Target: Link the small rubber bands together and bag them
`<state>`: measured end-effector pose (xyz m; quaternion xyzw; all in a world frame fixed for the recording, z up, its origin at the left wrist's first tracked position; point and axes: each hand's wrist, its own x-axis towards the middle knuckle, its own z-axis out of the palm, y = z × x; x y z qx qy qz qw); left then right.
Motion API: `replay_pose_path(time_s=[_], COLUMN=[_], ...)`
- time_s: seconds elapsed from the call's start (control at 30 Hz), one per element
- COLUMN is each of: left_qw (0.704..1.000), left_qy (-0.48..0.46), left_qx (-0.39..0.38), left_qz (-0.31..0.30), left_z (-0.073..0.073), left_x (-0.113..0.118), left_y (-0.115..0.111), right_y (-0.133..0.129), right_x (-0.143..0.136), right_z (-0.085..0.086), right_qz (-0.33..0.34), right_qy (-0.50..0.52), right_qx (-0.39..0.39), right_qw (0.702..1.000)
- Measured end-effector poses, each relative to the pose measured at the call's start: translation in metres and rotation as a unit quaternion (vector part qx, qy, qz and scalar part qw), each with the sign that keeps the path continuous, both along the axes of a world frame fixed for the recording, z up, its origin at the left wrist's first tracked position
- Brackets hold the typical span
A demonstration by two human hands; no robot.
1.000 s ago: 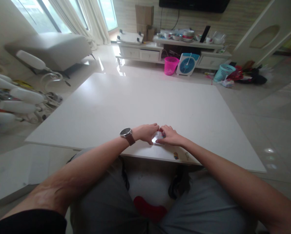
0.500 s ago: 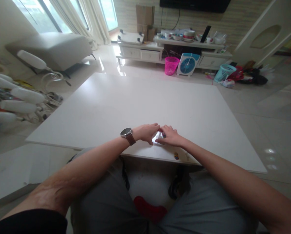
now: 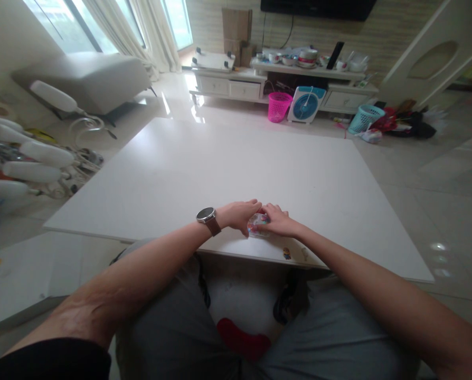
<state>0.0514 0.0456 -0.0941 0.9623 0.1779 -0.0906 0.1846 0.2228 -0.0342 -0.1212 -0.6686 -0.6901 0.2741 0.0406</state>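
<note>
Close to the table's near edge, my two hands meet around a small clear, shiny item with colourful print [image 3: 256,222]; its exact kind cannot be made out. My left hand [image 3: 239,214], with a watch [image 3: 207,215] on its wrist, is curled around the item's left and far side. From the right, my right hand [image 3: 277,220] grips it, thumb in front and fingers bent over the top. The fingers cover much of it. Both hands rest at the surface of the white table [image 3: 228,163].
A small yellow cartoon sticker [image 3: 286,253] is on the table near its front edge. Beyond stand a pink basket [image 3: 279,107], a blue and white fan [image 3: 305,105] and a low cabinet [image 3: 244,89] with dishes. A lamp with white shades [image 3: 46,153] is at the left.
The item between my hands shows colourful print where it looked white and glossy before. My hands have kept nearly the same place and grip.
</note>
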Motion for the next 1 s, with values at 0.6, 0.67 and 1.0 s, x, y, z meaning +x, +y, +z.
replay_pose_path(time_s=[0.6,0.67,1.0], left_qw=[1.000,1.000,1.000], left_qy=[-0.001,-0.001,0.008], left_qx=[-0.003,-0.002,0.018], left_qz=[0.003,0.005,0.012], left_z=[-0.001,-0.002,-0.005], left_x=[0.000,0.000,0.000], left_y=[0.001,0.001,0.000], right_y=[-0.001,-0.001,-0.007], right_x=[0.000,0.002,0.003], right_z=[-0.001,0.000,0.007], right_qz=[0.004,0.002,0.085], right_qy=[0.001,0.013,-0.034], right_qx=[0.001,-0.003,0.077], right_qw=[1.000,1.000,0.993])
